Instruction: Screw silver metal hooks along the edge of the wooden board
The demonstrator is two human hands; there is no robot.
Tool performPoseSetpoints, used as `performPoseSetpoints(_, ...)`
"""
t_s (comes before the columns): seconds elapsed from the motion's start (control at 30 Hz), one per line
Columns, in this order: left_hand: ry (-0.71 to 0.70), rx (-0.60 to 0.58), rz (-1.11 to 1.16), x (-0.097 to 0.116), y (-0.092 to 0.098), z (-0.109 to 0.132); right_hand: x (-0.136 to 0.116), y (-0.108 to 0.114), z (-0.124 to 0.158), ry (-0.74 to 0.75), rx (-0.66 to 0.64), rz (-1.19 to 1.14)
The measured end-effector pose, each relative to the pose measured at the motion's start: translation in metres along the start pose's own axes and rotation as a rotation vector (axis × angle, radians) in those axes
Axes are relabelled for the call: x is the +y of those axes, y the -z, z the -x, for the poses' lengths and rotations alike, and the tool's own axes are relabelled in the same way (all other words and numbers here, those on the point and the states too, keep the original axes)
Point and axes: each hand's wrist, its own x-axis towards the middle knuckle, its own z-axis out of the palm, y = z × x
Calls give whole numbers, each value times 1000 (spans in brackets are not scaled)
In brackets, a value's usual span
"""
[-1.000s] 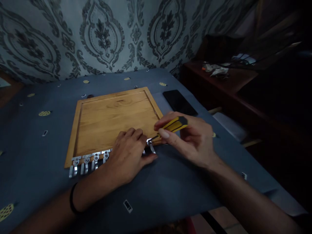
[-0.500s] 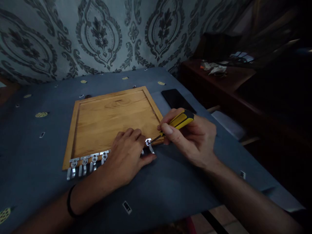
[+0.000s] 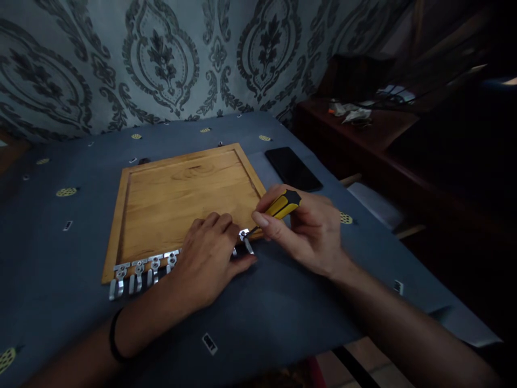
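A framed wooden board [image 3: 189,199] lies flat on the table. Along its near edge runs a row of silver metal hooks [image 3: 139,275], the middle ones covered by my left hand [image 3: 210,253]. That hand's fingers curl over the edge, and its thumb presses beside the rightmost hook [image 3: 245,240]. My right hand [image 3: 307,231] is closed on a yellow-and-black screwdriver [image 3: 278,206]. The screwdriver slants down to the left, with its tip at the rightmost hook's plate; the screw there is too small to make out.
A black phone [image 3: 293,168] rests right of the board on the blue patterned tablecloth [image 3: 169,339]. Farther right, a dark reddish-brown piece of furniture [image 3: 363,134] bears crumpled plastic [image 3: 353,111]. A patterned wall covering [image 3: 218,54] stands behind the table.
My right hand and the screwdriver have shifted left, and the handle looks more upright and turned. The tip stays at the same hook. My left hand holds its place; the view has shifted slightly.
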Motion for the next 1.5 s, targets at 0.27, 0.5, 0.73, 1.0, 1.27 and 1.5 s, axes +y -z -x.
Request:
performPoseSetpoints(0.27, -14, 24, -21, -1, -2, 0, 1, 3, -4, 25, -75, -65)
performPoseSetpoints(0.5, -16, 21, -21, -1, -1, 1, -3, 16, -9, -136, -243, -176)
performPoseSetpoints(0.73, -27, 62, -4, -2, -3, 1, 4, 7, -4, 3, -45, 55)
performPoseSetpoints(1.0, -17, 34, -14, -2, -3, 1, 3, -4, 2, 142, 116, 273)
performPoseSetpoints(1.27, -7, 9, -33, -1, -1, -1, 0, 0, 7, 115, 252, 301)
performPoseSetpoints(1.5, 4, -18, -24, 0, 1, -1, 4, -3, 3, 153, 135, 321)
